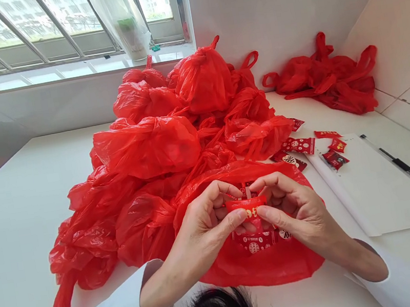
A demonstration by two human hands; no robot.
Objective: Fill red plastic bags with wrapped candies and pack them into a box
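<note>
Between both hands is a small red wrapped candy with gold print. My left hand pinches its left end between thumb and fingers. At the right end, the thumb and fingers of my right hand pinch it too. Below them a red plastic bag lies spread with its mouth wide. Inside the bag are several red packets with white print, partly hidden by my hands.
Tied red plastic bags are piled behind and to the left. Loose wrapped candies and packets lie right, by white paper and a black pen. More red bags lie against the wall.
</note>
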